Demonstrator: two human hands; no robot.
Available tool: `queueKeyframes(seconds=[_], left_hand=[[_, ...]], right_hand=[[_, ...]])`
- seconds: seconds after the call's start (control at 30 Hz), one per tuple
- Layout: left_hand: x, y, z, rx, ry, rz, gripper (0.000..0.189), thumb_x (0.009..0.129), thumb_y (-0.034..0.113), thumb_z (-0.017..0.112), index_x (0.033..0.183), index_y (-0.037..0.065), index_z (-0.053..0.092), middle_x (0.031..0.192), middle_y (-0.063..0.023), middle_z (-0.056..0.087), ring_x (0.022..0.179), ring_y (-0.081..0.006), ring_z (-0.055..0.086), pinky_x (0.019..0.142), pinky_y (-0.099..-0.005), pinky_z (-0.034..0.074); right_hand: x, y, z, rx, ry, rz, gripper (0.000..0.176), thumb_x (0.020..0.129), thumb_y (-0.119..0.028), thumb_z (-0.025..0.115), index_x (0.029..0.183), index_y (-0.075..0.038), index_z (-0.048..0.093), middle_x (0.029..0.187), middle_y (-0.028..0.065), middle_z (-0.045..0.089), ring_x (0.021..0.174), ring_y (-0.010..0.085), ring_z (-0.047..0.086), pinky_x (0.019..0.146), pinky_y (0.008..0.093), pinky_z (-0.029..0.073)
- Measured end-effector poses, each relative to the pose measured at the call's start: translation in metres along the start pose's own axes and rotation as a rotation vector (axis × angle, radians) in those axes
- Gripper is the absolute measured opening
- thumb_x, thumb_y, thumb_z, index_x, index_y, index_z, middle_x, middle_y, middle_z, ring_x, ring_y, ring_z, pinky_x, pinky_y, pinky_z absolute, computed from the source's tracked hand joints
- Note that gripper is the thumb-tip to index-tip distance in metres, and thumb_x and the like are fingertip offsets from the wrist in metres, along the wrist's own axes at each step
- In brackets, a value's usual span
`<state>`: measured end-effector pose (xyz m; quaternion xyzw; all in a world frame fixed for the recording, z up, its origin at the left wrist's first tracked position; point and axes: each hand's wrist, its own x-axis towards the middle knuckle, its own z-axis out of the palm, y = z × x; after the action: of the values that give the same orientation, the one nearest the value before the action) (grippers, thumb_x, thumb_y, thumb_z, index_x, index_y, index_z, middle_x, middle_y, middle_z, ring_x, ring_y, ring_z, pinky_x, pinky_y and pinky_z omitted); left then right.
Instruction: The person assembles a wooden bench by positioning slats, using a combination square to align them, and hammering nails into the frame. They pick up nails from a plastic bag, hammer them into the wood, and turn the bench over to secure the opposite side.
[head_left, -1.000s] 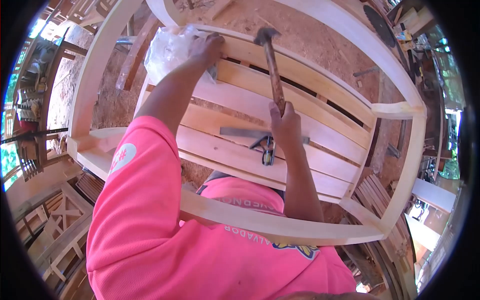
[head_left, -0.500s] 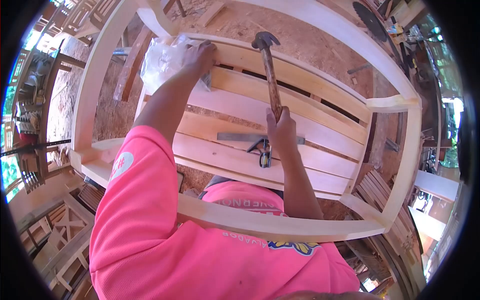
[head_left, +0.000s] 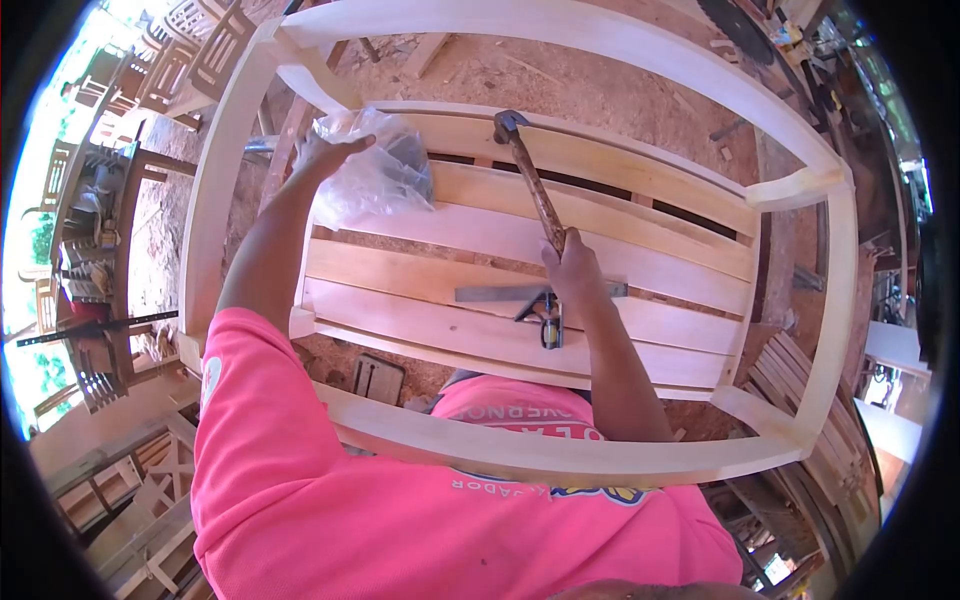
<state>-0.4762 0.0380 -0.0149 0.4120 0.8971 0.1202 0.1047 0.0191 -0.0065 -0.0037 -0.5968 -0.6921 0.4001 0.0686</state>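
My right hand (head_left: 577, 268) is wrapped round the wooden handle of a claw hammer (head_left: 533, 182), its dark metal head raised toward the far side. My left hand (head_left: 325, 157) is at the left edge of a clear plastic bag (head_left: 385, 180), fingers apart; part of the hand overlaps the bag. Something dark shows through the plastic. Under both hands lies a slatted wooden frame (head_left: 420, 325), pale and unpainted, with gaps between the slats. A combination square (head_left: 495, 294) rests across the slats just below my right hand, its blade lying sideways.
A raised wooden rail (head_left: 540, 452) crosses close to my body, and another rail (head_left: 600, 40) runs along the far side. Stacked wood strips (head_left: 800, 385) are at the right. Wooden chairs (head_left: 215, 50) stand at the far left. A circular blade (head_left: 735, 30) shows top right.
My left hand has moved left from the bag's far right side to its left edge, its fingers now spread. The hammer stays in my right hand. The view has shifted slightly.
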Motion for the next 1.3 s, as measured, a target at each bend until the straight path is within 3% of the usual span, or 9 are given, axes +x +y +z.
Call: queueKeyframes(seconds=[0.07, 0.23, 0.33, 0.73, 0.83, 1.0, 1.13, 1.17, 1.3], left_hand=[[-0.014, 0.006, -0.011, -0.337, -0.386, 0.036, 0.101, 0.068, 0.061, 0.092, 0.134, -0.009, 0.063, 0.134, -0.0224, 0.066, 0.123, -0.0321, 0.063, 0.106, -0.0424, 0.049], [-0.026, 0.034, -0.036, -0.752, -0.553, 0.087, 0.032, 0.085, 0.018, 0.082, 0.102, -0.008, 0.075, 0.088, -0.0132, 0.074, 0.071, -0.0239, 0.070, 0.062, -0.0384, 0.056], [-0.057, 0.083, -0.102, -0.811, -0.542, 0.081, 0.029, 0.088, 0.018, 0.079, 0.101, -0.007, 0.073, 0.089, -0.0121, 0.073, 0.073, -0.0215, 0.071, 0.064, -0.0377, 0.059], [-0.101, 0.101, -0.155, -0.636, -0.422, 0.157, 0.053, 0.092, 0.036, 0.077, 0.119, -0.007, 0.064, 0.101, -0.0128, 0.073, 0.079, -0.0207, 0.072, 0.070, -0.0372, 0.063], [-0.060, 0.074, -0.101, -0.194, -0.438, 0.355, 0.087, 0.080, 0.049, 0.087, 0.136, -0.010, 0.055, 0.120, -0.0224, 0.069, 0.104, -0.0305, 0.072, 0.091, -0.0429, 0.061], [-0.084, 0.051, -0.025, 0.032, -0.081, 0.172, 0.142, 0.057, 0.060, 0.098, 0.157, -0.012, 0.029, 0.152, -0.0340, 0.046, 0.149, -0.0423, 0.040, 0.123, -0.0460, 0.035], [-0.066, 0.040, 0.002, -0.459, -0.125, 0.074, 0.103, 0.067, 0.037, 0.097, 0.144, -0.013, 0.049, 0.133, -0.0305, 0.063, 0.123, -0.0355, 0.065, 0.101, -0.0470, 0.057], [-0.060, 0.035, 0.005, -0.734, -0.340, 0.013, 0.074, 0.070, 0.021, 0.090, 0.129, -0.012, 0.059, 0.112, -0.0213, 0.071, 0.096, -0.0273, 0.072, 0.077, -0.0420, 0.061], [-0.036, 0.009, 0.009, -0.663, -0.309, 0.126, 0.024, 0.083, 0.014, 0.070, 0.102, 0.003, 0.062, 0.083, -0.0044, 0.056, 0.078, -0.0180, 0.057, 0.065, -0.0407, 0.048]], right_hand=[[-0.001, 0.000, -0.001, 0.021, -0.001, 0.000, 0.047, 0.103, -0.038, 0.060, 0.124, 0.003, 0.051, 0.101, 0.0341, 0.071, 0.102, 0.0522, 0.069, 0.086, 0.0584, 0.055], [-0.016, 0.009, -0.012, 0.242, -0.072, 0.035, 0.045, 0.100, -0.036, 0.064, 0.118, 0.005, 0.058, 0.087, 0.0248, 0.071, 0.080, 0.0385, 0.073, 0.071, 0.0477, 0.058], [-0.048, 0.020, -0.024, 0.447, -0.055, 0.051, 0.040, 0.099, -0.033, 0.067, 0.112, 0.004, 0.060, 0.077, 0.0138, 0.067, 0.063, 0.0231, 0.066, 0.057, 0.0374, 0.053], [-0.183, 0.029, -0.098, 0.861, 0.007, 0.187, 0.024, 0.099, -0.022, 0.069, 0.096, -0.003, 0.055, 0.064, 0.0009, 0.053, 0.047, 0.0098, 0.051, 0.044, 0.0271, 0.043], [-0.194, 0.023, -0.098, 0.919, 0.020, 0.155, 0.025, 0.098, -0.022, 0.070, 0.096, -0.003, 0.054, 0.064, 0.0008, 0.052, 0.048, 0.0096, 0.050, 0.045, 0.0267, 0.044], [-0.194, 0.019, -0.095, 0.983, 0.053, 0.139, 0.028, 0.098, -0.024, 0.071, 0.096, -0.003, 0.053, 0.065, 0.0009, 0.051, 0.048, 0.0097, 0.049, 0.046, 0.0262, 0.043], [-0.201, 0.026, -0.096, 1.094, 0.027, 0.124, 0.030, 0.097, -0.025, 0.073, 0.097, -0.003, 0.052, 0.065, 0.0005, 0.050, 0.048, 0.0095, 0.049, 0.045, 0.0258, 0.043], [-0.204, 0.025, -0.096, 1.130, 0.029, 0.129, 0.031, 0.097, -0.025, 0.074, 0.098, -0.003, 0.051, 0.066, 0.0003, 0.050, 0.048, 0.0094, 0.049, 0.045, 0.0256, 0.043], [-0.212, 0.032, -0.092, 1.344, -0.051, 0.105, 0.043, 0.092, -0.030, 0.084, 0.102, -0.006, 0.050, 0.066, -0.0005, 0.048, 0.047, 0.0085, 0.048, 0.042, 0.0251, 0.043]])
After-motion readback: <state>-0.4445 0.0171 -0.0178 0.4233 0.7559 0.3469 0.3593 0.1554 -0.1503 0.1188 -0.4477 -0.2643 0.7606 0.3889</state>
